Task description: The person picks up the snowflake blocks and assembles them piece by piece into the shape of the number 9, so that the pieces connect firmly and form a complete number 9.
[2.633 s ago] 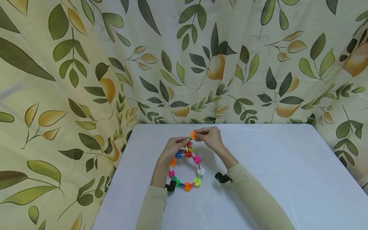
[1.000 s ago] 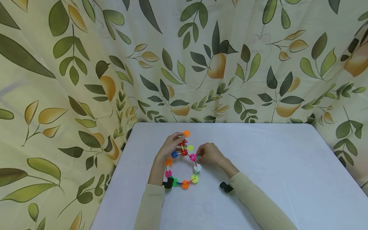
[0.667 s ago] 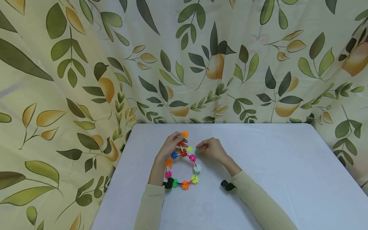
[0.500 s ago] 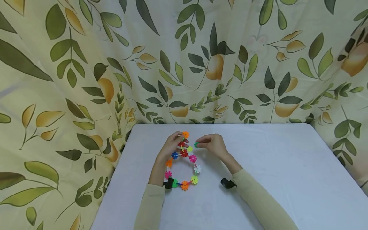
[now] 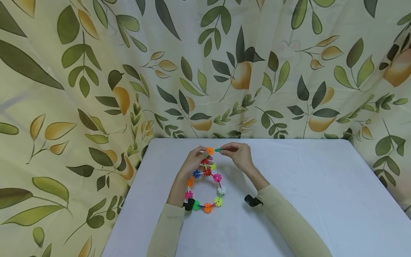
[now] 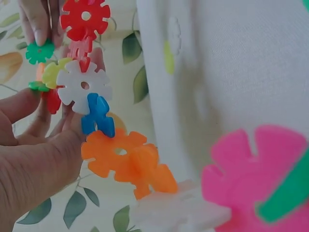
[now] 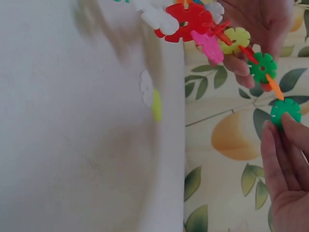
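Note:
A ring of colourful plastic snowflake discs, slotted edge to edge, hangs below my left hand (image 5: 193, 163); its red disc (image 5: 207, 172) sits at the top of the ring. From there a short tail rises through my left fingers, which pinch it near a green disc (image 7: 263, 67). An orange disc (image 5: 210, 151) stands at the tail's upper end, edge-on in the right wrist view. My right hand (image 5: 239, 156) pinches a separate green disc (image 5: 218, 150) between thumb and fingertips, right beside the orange disc's edge.
A white disc (image 7: 145, 88) and a yellow disc (image 7: 156, 105) are on the white table (image 5: 289, 200), near its far edge. A leaf-and-fruit patterned curtain (image 5: 244, 117) hangs behind and to the left. Black wrist cameras (image 5: 253, 201) sit at both cuffs.
My right hand let go of the orange disc, moved down beside the ring, and came back up with a green disc to the orange one. My left hand stays on the tail.

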Available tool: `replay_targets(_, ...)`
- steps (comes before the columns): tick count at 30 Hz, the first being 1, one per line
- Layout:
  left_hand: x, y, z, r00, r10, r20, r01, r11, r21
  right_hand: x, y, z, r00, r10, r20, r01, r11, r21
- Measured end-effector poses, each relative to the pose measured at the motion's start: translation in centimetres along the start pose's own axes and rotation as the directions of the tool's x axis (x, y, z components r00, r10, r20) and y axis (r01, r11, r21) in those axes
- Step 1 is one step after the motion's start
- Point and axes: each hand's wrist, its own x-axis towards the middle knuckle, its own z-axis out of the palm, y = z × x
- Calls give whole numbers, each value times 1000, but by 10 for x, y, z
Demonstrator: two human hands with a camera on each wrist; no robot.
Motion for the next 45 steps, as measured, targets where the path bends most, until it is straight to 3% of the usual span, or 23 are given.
replay_targets(8, 0, 4, 4, 1000, -4, 5, 5, 999, -39, 1, 2, 1, 1000, -15, 21, 15, 1000, 13)
replay_targets(14, 1, 6, 6, 1000, -2, 4, 3, 999, -39, 0, 0, 0, 996, -82, 23, 82, 997, 6)
replay_targets(19, 0, 7, 8, 1000, -8, -12, 8, 998, -58, -1, -3, 0, 987, -157, 22, 158, 984, -82)
replay_targets(24, 0, 3, 11, 1000, -7, -22, 4, 993, -118, -3, -5, 2, 969, -244, 44, 248, 952, -182)
replay_targets(28, 1, 1, 14, 1000, -4, -18, 1, 986, -164, -4, -4, 4, 961, -273, 38, 275, 940, -203)
replay_targets(33, 1, 2, 13, 1000, -5, -14, 3, 989, -147, -4, -2, 5, 963, -268, 27, 268, 949, -168)
replay_targets(39, 0, 1, 9, 999, -29, -22, 27, 998, -61, -5, -1, 9, 982, -181, 50, 185, 977, -109)
replay_targets(45, -4, 3, 3, 999, -24, -35, 22, 998, -56, -5, 10, 13, 991, -71, 117, 97, 969, -227)
